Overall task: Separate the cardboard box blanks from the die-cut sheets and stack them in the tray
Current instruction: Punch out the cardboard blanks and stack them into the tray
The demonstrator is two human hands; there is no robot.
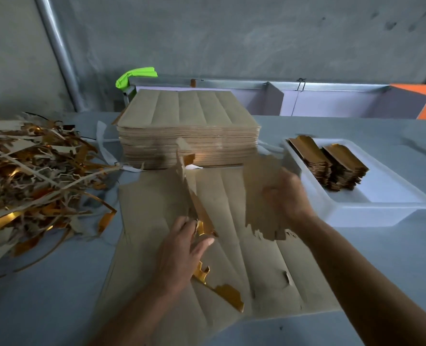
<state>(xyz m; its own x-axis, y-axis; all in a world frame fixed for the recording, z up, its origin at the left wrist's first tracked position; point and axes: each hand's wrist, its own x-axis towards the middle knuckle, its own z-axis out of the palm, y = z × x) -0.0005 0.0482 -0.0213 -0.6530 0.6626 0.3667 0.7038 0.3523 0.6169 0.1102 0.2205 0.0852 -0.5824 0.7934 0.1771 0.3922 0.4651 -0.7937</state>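
A brown die-cut sheet (157,208) lies on the table in front of me. My left hand (182,248) pinches a torn strip with a gold underside (194,203) that stands up from the sheet. My right hand (285,193) grips a separated brown box blank (259,196), lifted above the sheet and blurred. At the right, a white tray (371,208) holds two stacks of blanks (331,163). A tall stack of uncut sheets (189,131) sits behind.
A heap of brown and gold offcut strips (37,176) covers the table at the left. A metal frame with a green cloth (134,76) runs along the back by the grey wall. An orange panel (424,101) sits at the far right.
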